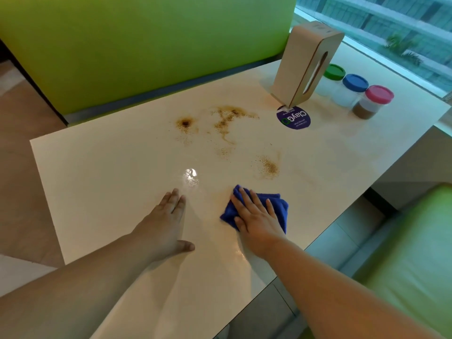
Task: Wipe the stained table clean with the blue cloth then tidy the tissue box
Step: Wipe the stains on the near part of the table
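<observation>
Of the person, only two hands and forearms are shown. The left forearm (93,277) and the right forearm (337,287) are seen bare, uncovered from the wrists back past the near edge of the table (97,167). The left hand (163,223) and the right hand (256,221), over the table's near half, are likewise bare. A short nail can be made out on the left thumb.

open glossy cream tabletop (110,167) ahead; upright beige wooden tissue box (302,67) and three colour-lidded plastic jars (357,94) block the far right corner.

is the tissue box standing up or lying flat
Standing up: the tissue box rests on its narrow end, slot facing sideways.
</observation>
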